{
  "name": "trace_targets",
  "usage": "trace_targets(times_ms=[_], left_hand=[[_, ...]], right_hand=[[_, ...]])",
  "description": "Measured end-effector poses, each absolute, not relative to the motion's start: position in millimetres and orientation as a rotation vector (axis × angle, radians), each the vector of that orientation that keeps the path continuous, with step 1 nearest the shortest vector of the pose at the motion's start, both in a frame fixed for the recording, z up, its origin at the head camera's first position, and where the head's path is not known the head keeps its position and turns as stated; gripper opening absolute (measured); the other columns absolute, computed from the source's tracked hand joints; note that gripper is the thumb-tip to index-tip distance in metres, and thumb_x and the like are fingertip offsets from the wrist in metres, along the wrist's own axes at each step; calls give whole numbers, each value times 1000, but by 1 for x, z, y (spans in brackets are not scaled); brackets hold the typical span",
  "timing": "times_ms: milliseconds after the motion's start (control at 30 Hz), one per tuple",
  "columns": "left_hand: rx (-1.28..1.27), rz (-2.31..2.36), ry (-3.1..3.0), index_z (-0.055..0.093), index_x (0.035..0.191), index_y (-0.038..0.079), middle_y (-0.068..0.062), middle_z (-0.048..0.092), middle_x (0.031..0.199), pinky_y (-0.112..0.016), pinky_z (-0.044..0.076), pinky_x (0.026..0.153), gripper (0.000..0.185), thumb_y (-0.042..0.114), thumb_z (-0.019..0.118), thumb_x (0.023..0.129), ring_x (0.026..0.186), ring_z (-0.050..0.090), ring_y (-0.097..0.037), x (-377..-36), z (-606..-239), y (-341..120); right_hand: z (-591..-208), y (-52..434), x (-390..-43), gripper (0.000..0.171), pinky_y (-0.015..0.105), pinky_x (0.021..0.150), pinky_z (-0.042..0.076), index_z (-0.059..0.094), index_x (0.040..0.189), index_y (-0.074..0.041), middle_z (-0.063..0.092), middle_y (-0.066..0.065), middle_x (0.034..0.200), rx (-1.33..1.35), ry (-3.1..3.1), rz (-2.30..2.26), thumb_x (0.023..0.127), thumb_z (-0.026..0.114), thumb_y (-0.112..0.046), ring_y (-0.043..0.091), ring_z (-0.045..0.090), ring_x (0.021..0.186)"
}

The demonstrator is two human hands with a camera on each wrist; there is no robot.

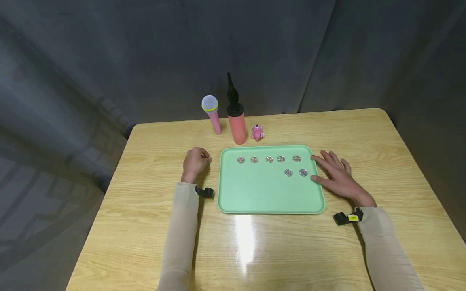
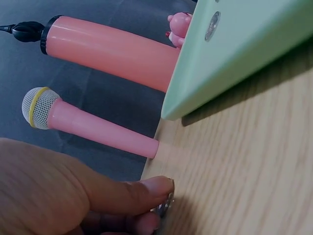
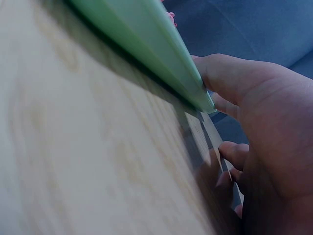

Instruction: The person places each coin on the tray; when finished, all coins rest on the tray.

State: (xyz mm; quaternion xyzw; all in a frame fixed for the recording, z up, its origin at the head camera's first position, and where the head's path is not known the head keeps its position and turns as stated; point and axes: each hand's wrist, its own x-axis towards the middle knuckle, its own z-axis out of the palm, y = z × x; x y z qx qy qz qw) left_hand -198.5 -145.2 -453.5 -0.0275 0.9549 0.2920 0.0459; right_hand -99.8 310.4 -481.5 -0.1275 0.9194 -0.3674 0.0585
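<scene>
Pinching a small silvery disc [image 2: 166, 204] against the table [image 1: 153, 226] left of the green tray [image 1: 269, 194], the left hand [image 1: 195, 161] could fumble it, I reckon, while the right hand [image 1: 338, 178] rests flat-fingered against the tray's right rim.

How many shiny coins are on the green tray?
7 coins on the tray: five in the far row, two nearer the right hand. The left hand pinches another one.
</scene>
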Motion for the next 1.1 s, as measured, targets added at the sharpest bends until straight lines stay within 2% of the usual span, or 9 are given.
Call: trace_targets(times_ms=[233,567,767,1100], left_hand=[[-80,836,2962,73,90,4,-14,75,92,-30,42,61,8,13,74,89,76,63,-22,-197,-454,-143],[-68,723,3042,73,90,3,-15,76,96,-45,56,73,10,12,75,89,85,71,-31,-195,-455,-137],[-48,691,3052,73,90,0,-17,75,98,-46,57,76,11,11,74,89,89,72,-33,-194,-455,-134],[-66,662,3059,71,91,2,-17,75,97,-47,57,73,13,13,76,87,86,71,-34,-195,-454,-134]], right_hand=[[-482,311,-101,71,70,114,-9,33,156,-14,8,29,166,-357,2785,-1111,95,65,-32,49,-3,154],[-482,311,-100,71,72,113,-11,33,156,-14,9,31,165,-386,2782,-1122,95,65,-31,50,-3,154],[-481,311,-100,70,71,113,-9,34,156,-14,9,30,165,-369,2786,-1118,95,66,-31,50,-2,154],[-480,310,-100,71,72,113,-10,34,156,-12,10,32,164,-382,2788,-1116,95,65,-31,51,-2,153]])
